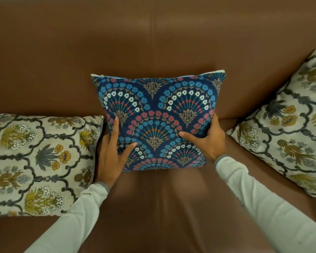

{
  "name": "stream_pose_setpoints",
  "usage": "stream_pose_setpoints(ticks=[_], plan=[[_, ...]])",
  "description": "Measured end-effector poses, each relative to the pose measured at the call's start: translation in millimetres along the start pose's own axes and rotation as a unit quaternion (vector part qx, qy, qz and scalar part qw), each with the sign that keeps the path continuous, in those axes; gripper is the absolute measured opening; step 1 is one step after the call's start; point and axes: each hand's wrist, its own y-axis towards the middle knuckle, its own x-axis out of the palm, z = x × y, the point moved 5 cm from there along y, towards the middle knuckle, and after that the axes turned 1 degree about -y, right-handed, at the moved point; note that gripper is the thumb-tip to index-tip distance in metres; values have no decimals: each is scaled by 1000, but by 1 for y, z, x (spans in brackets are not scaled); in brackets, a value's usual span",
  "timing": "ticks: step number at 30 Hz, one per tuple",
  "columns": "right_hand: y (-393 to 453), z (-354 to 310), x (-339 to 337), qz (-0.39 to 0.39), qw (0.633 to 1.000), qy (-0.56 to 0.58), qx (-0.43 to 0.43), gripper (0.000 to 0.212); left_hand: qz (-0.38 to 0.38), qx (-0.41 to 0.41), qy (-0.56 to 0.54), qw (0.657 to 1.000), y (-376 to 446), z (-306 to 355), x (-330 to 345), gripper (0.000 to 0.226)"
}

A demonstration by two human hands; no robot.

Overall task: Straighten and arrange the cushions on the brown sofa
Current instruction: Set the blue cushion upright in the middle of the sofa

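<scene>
A navy blue cushion [159, 106] with red, blue and white fan-shaped flower patterns stands upright against the backrest of the brown sofa [153, 42], in the middle. My left hand [113, 154] grips its lower left edge, thumb on the front. My right hand [206, 139] grips its lower right edge the same way. A cream floral cushion [40, 161] lies flat on the seat to the left, beside my left hand. A matching cream floral cushion [288, 125] leans tilted at the right end.
The sofa seat [162, 207] stretches bare and brown between my two light grey sleeves. A vertical seam runs down the backrest above the blue cushion.
</scene>
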Motion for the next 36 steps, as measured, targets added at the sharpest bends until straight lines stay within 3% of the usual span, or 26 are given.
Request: stream_pose_setpoints(ticks=[3, 6, 9, 12, 14, 17, 21, 27, 30, 33, 36], plan=[[1, -4, 5, -21, 999, -28, -16, 124, 1, -7, 25, 1000, -2, 4, -3, 95], [0, -15, 1, 3, 992, -118, -53, 133, 49, 13, 154, 987, -1, 17, -8, 96], [2, -40, -8, 93, 940, -286, -163, 122, 116, 117, 280, 946, 10, 47, -14, 90], [14, -65, 0, 101, 876, -385, -274, 101, 104, 211, 352, 906, 39, 74, -7, 84], [21, -71, 11, 84, 845, -430, -306, 92, 76, 209, 364, 905, 55, 82, -2, 81], [21, -70, 21, 60, 828, -470, -298, 90, 40, 197, 377, 904, 59, 80, -1, 80], [20, -90, 48, 63, 808, -493, -317, 91, 60, 190, 382, 903, 53, 67, -25, 78], [-12, -153, 158, 14, 796, -452, -403, 86, 92, 114, 399, 905, 29, -23, -119, 77], [-45, -171, 232, -65, 809, -417, -409, 83, 94, 47, 394, 913, 14, -91, -179, 75], [-66, -166, 304, -171, 842, -403, -317, 83, 80, -95, 333, 935, 1, -166, -237, 72], [-63, -136, 352, -251, 914, -308, -87, 114, 21, -255, 230, 939, -8, -242, -278, 80]])
